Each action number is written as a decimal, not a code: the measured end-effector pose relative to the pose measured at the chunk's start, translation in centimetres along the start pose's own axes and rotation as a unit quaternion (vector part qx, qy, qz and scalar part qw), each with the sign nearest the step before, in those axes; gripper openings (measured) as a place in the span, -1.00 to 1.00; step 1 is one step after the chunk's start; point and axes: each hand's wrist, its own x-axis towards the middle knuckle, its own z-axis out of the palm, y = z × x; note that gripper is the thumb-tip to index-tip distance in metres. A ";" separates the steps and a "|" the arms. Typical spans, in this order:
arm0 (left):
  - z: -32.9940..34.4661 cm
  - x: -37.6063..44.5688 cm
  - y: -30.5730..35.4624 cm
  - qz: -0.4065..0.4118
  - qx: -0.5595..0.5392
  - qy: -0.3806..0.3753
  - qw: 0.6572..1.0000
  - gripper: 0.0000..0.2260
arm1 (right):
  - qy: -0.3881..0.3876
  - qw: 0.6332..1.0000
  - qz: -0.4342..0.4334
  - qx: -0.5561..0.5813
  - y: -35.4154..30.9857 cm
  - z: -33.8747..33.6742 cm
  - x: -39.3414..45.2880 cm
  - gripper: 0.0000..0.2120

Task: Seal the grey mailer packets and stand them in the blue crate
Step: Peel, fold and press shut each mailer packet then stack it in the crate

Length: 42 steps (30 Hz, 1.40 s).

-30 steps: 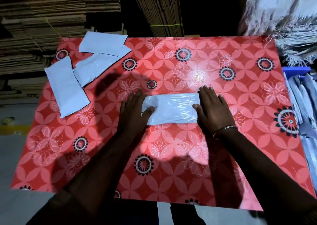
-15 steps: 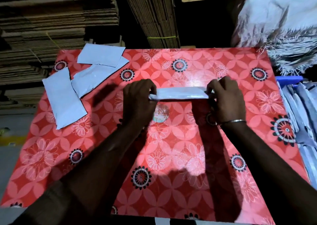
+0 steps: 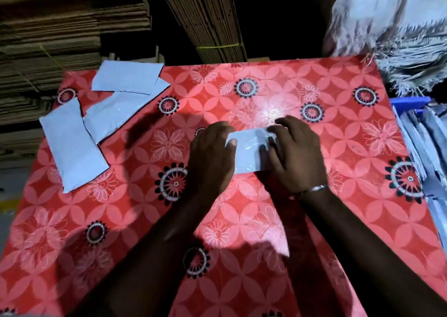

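A grey mailer packet (image 3: pixel 246 151) is between both hands over the middle of the red flowered table (image 3: pixel 338 220). My left hand (image 3: pixel 210 157) grips its left end, thumb on top. My right hand (image 3: pixel 294 153) holds its right end, fingers curled over the upper right corner. Most of the packet's right half is hidden by that hand. Three more grey packets (image 3: pixel 72 145) lie flat at the table's far left. The blue crate (image 3: pixel 408 101) shows only a rim at the right edge, with several grey packets (image 3: pixel 428 142) standing in it.
Stacks of flat cardboard (image 3: pixel 60 26) rise behind the table at the left and centre. A heap of white woven sacks (image 3: pixel 396 26) sits at the far right, just above the crate.
A second ago the packet lay flat under both hands. Half a second ago they lifted it edge-on. Now it is lower, its face up, and my hands are closer together.
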 end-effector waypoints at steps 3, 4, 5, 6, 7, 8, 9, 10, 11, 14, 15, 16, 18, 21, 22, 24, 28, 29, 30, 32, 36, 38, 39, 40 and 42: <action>2.3 1.6 0.4 -0.034 0.068 -0.046 0.996 -0.54 | -0.050 0.999 -0.010 -0.006 0.4 3.5 2.4 -0.57; 3.1 1.7 0.2 -0.040 0.083 -0.064 0.994 -0.51 | -0.077 0.997 0.001 -0.019 0.6 4.4 2.9 -0.55; 3.7 1.5 -0.2 -0.045 0.097 -0.077 0.991 -0.50 | -0.103 0.994 0.007 -0.041 0.8 5.2 3.1 -0.53; 4.3 1.2 -0.6 -0.049 0.114 -0.085 0.989 -0.50 | -0.118 0.991 0.007 -0.066 1.0 5.7 3.0 -0.51; 4.6 0.9 -0.9 -0.050 0.131 -0.087 0.986 -0.51 | -0.122 0.989 0.003 -0.085 1.1 6.1 2.9 -0.50; 4.9 0.7 -1.1 -0.051 0.146 -0.085 0.984 -0.52 | -0.118 0.988 0.000 -0.098 1.1 6.2 2.7 -0.49; 5.2 0.5 -1.1 -0.050 0.162 -0.083 0.982 -0.52 | -0.114 0.988 -0.001 -0.106 1.0 6.2 2.5 -0.49; 5.3 0.4 -1.0 -0.048 0.178 -0.081 0.980 -0.52 | -0.113 0.987 0.000 -0.111 0.9 6.3 2.4 -0.49; 5.4 0.3 -1.0 -0.046 0.192 -0.080 0.977 -0.51 | -0.112 0.987 0.002 -0.117 0.9 6.3 2.4 -0.48; 5.4 0.3 -0.9 -0.039 0.216 -0.081 0.972 -0.50 | -0.109 0.985 0.004 -0.130 0.9 6.4 2.4 -0.47; 5.4 0.3 -0.8 -0.040 0.221 -0.083 0.971 -0.50 | -0.110 0.985 0.005 -0.134 0.9 6.5 2.4 -0.47; 5.4 0.3 -0.7 -0.041 0.227 -0.086 0.969 -0.50 | -0.110 0.984 0.005 -0.137 0.8 6.6 2.4 -0.47; 5.5 0.5 -0.6 -0.045 0.242 -0.098 0.964 -0.49 | -0.111 0.984 0.007 -0.141 0.7 6.7 2.5 -0.46; 5.7 0.7 -0.4 -0.051 0.255 -0.110 0.959 -0.48 | -0.115 0.982 0.011 -0.147 0.6 6.7 2.6 -0.46; 5.7 0.7 -0.4 -0.052 0.259 -0.113 0.958 -0.47 | -0.113 0.983 0.012 -0.147 0.6 6.8 2.6 -0.46; 5.8 0.8 -0.4 -0.053 0.263 -0.117 0.956 -0.47 | -0.112 0.983 0.014 -0.147 0.6 6.8 2.6 -0.46; 5.6 0.9 -0.2 -0.051 0.265 -0.125 0.955 -0.47 | -0.117 0.981 0.017 -0.151 0.6 6.9 2.7 -0.46; 5.6 1.0 -0.2 -0.049 0.265 -0.127 0.954 -0.47 | -0.118 0.981 0.018 -0.151 0.6 6.9 2.7 -0.46; 5.5 1.0 -0.2 -0.048 0.266 -0.129 0.954 -0.47 | -0.117 0.982 0.018 -0.149 0.6 7.0 2.7 -0.46; 5.5 1.0 -0.3 -0.047 0.264 -0.131 0.955 -0.47 | -0.115 0.982 0.019 -0.147 0.6 7.1 2.7 -0.46; 5.4 1.0 -0.3 -0.047 0.259 -0.132 0.956 -0.47 | -0.117 0.983 0.022 -0.143 0.6 7.0 2.7 -0.46; 5.5 1.1 -0.3 -0.049 0.259 -0.133 0.955 -0.47 | -0.120 0.982 0.023 -0.142 0.6 6.9 2.7 -0.45; 5.5 1.1 -0.3 -0.050 0.259 -0.133 0.955 -0.47 | -0.122 0.982 0.023 -0.142 0.6 6.9 2.7 -0.45; 5.5 1.1 -0.3 -0.050 0.259 -0.133 0.955 -0.47 | -0.123 0.982 0.023 -0.141 0.6 6.9 2.7 -0.45; 5.5 1.0 -0.3 -0.050 0.260 -0.130 0.956 -0.47 | -0.125 0.982 0.024 -0.140 0.6 6.8 2.6 -0.45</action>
